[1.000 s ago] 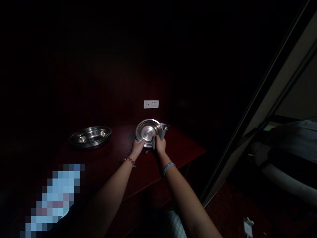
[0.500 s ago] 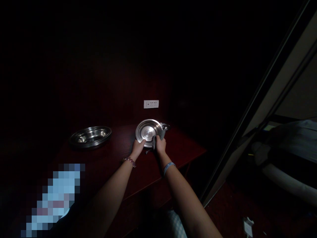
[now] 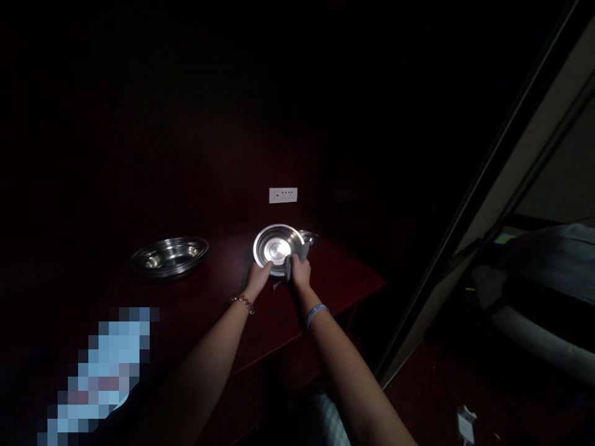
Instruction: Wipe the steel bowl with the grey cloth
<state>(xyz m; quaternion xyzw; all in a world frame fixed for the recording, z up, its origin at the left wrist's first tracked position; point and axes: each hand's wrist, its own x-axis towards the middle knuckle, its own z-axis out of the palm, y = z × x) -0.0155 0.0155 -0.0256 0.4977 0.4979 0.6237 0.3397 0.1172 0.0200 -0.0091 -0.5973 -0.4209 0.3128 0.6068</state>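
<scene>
Steel gleams brightest on the basin (image 3: 273,243), a round, shallow one that I see tipped with its hollow toward my camera, above the desk (image 3: 341,277); from here I cannot tell whether its lower edge rests on the wood. The left hand (image 3: 258,279) is closed on the basin's near left rim, its thumb laid over the inner side and its fingers hidden behind. The right hand (image 3: 302,271) is closed around a grey cloth (image 3: 289,268), which I see pressed to the near right part of the basin's rim, with a loose end hanging below. A beaded bracelet (image 3: 243,303) circles the left wrist and a pale blue band (image 3: 317,313) the right one, both on the near side of the basin.

Just behind the basin, to its right, I make out a shiny metal piece (image 3: 310,236), mostly covered, so I cannot name it. Well apart to the basin's left, a few wide metal dishes (image 3: 171,260) sit nested on the desk. Beyond and above the basin, a white socket plate (image 3: 283,195) is fixed to the dark red wall (image 3: 223,179). Far to the basin's right, below desk height, I see a small white object (image 3: 465,427) on the dark floor (image 3: 421,384).
</scene>
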